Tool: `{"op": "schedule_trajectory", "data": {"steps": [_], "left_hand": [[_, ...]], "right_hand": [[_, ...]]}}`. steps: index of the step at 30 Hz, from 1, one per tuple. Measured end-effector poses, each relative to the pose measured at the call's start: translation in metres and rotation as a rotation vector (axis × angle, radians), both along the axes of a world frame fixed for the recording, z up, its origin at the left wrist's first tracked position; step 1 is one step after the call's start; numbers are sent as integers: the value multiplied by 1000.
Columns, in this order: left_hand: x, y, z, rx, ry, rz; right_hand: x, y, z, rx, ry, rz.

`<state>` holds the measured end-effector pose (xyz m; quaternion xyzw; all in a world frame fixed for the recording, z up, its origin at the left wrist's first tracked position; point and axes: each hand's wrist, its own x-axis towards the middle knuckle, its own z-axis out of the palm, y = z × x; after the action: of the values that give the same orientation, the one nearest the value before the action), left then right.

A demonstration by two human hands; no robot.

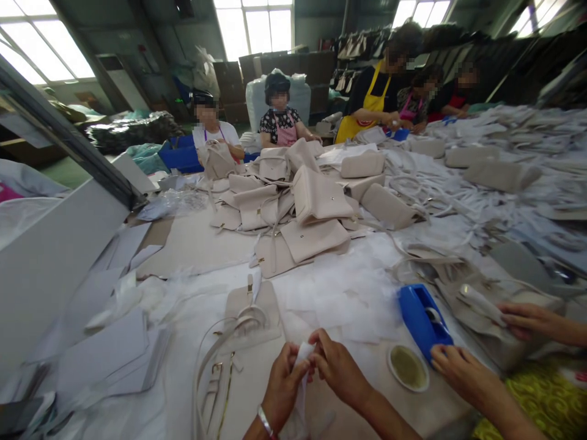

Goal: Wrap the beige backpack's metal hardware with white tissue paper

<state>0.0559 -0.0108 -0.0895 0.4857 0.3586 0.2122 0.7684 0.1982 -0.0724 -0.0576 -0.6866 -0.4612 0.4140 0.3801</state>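
Note:
My left hand (285, 380), with a metal bracelet at the wrist, pinches a piece of thin white wrapping paper (303, 352). My right hand (338, 368) closes its fingertips on the same paper from the other side. Part of the paper hangs down between my hands; I cannot make out whether anything lies inside it. Just left of them lies a beige handbag (254, 297) with a strap (202, 373) curving beside it. A gold-buckled strap piece (213, 385) and a thin gold chain (225, 391) lie nearby.
At right, a co-worker's hands (468, 379) touch a blue tape dispenser (422, 318) and hold a white wrapped piece (481, 304). A round dish (409, 368) stands between us. Beige bags (316, 195) are heaped ahead; white cards (107, 351) lie left. Several people work across the table.

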Motion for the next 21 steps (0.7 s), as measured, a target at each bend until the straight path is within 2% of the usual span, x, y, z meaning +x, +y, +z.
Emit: {"op": "schedule_trajectory", "data": {"steps": [4,8,11,17,21], "left_hand": [[4,4,4,-31,54,-11],[6,9,4,-65,66,-24],[9,12,1,-150,98,3],[10,23,-12,-395,55,51],[7,32,-9,-511,77,62]], "right_hand": [[7,6,1,-19,72,0],[9,9,-7,-65,258,-28],[11,11,-12,-69,340,-10],[15,16,-17,-23,147,88],[6,25,-22,64,-38,121]]}}
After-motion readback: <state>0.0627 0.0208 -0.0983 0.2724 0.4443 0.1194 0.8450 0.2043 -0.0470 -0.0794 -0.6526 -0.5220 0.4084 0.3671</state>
